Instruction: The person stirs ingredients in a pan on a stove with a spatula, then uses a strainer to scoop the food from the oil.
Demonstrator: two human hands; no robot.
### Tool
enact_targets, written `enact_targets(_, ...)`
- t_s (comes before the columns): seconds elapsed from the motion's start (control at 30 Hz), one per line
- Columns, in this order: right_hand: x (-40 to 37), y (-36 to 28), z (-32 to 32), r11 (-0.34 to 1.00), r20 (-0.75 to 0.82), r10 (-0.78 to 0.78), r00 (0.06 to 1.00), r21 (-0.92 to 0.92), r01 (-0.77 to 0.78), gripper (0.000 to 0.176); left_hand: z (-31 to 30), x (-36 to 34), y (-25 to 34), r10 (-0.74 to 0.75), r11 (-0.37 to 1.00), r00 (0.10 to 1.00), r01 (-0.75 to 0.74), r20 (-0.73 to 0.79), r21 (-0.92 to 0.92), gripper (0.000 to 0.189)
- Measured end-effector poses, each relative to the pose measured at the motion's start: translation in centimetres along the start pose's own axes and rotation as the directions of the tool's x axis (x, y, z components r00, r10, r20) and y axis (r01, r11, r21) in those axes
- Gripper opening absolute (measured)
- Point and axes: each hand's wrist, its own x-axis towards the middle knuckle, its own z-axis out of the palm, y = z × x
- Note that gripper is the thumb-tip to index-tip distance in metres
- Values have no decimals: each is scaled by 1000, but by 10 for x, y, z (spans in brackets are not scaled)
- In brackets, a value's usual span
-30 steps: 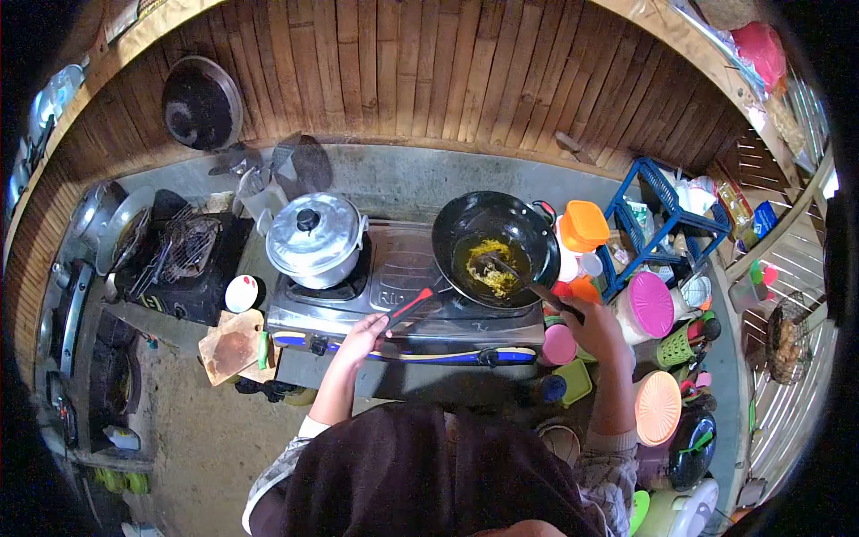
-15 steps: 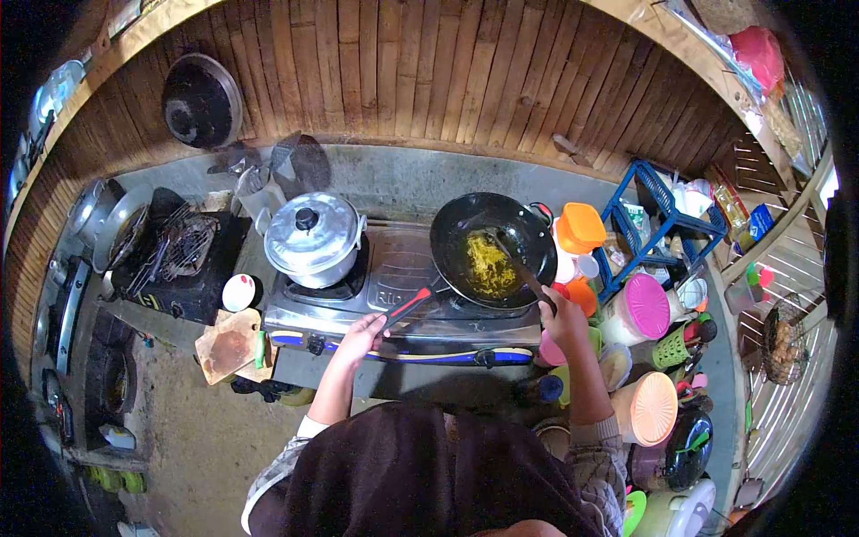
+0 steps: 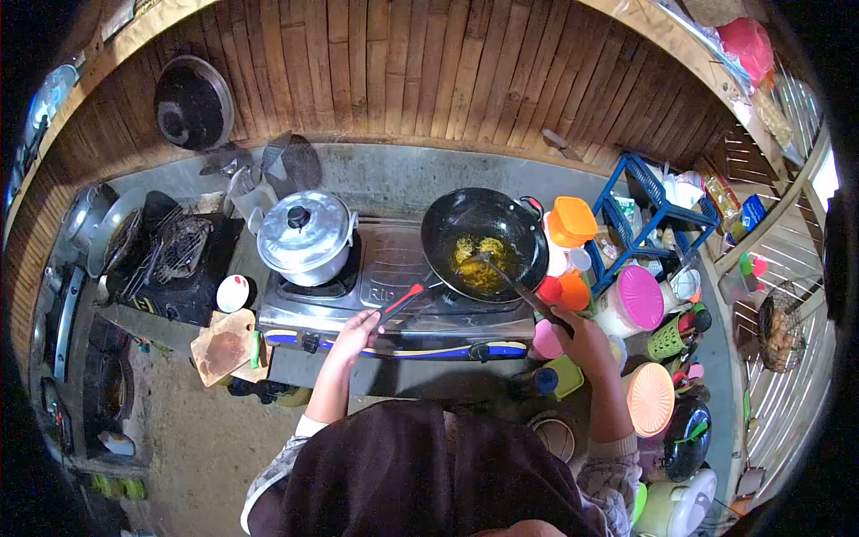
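With the wok (image 3: pixel 465 211) on the right burner of the stove (image 3: pixel 394 265), my left hand (image 3: pixel 356 333) clenched on its red handle (image 3: pixel 403 301) and my right hand (image 3: pixel 582 340) gripping the spatula (image 3: pixel 512 285), I'd brace firmly and scrape under the yellow food (image 3: pixel 470 268) with short strokes.

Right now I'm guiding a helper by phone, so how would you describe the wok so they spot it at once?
Find the steel stove below the wooden wall. The wok sits on its right burner, beside the lidded silver pot on the left one. It alone is black and open, holds yellow food, and has a red handle in the left hand.
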Motion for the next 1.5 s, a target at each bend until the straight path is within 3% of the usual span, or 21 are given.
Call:
enact_targets(0.07,-8,-3,-6,1000,3,-29,1000,5,29,32,0,0,0,3,1000,1000,-3,-5,13,24)
enact_targets(0.27,-25,-21,-36,985,138,168,976,-66,-160,31,4,-3,5,-20,999,1000,20,-22,26,23)
enact_targets(0.33,-30,-3,-36,997,83,71,994,-9,-70,28,7,-5,10,-21,996,999,24,-40,80,18)
enact_targets(0.47,-34,-6,-54,989,119,130,984,-86,-120,26,4,-2,5,-3,997,1000,5,-30,75,16)
enact_targets(0.53,-36,-7,-59,999,55,27,998,-27,-25,25,5,-4,7,0,998,1000,2,-28,58,16)
enact_targets(1.07,-37,-18,-68,996,36,9,999,-90,-6,26,1,-2,5,-43,998,999,44,-31,50,22)
enact_targets(1.13,-36,-21,-67,993,66,99,993,-78,-94,26,0,-2,5,-33,999,999,33,9,17,21)
enact_targets(1.37,-30,-17,-58,996,14,50,999,-71,-48,26,2,-4,13,-44,999,999,44,-6,16,21)
enact_targets(1.5,-23,-21,-56,989,65,113,992,-103,-106,26,2,-3,13,-59,998,998,60,-27,37,21)
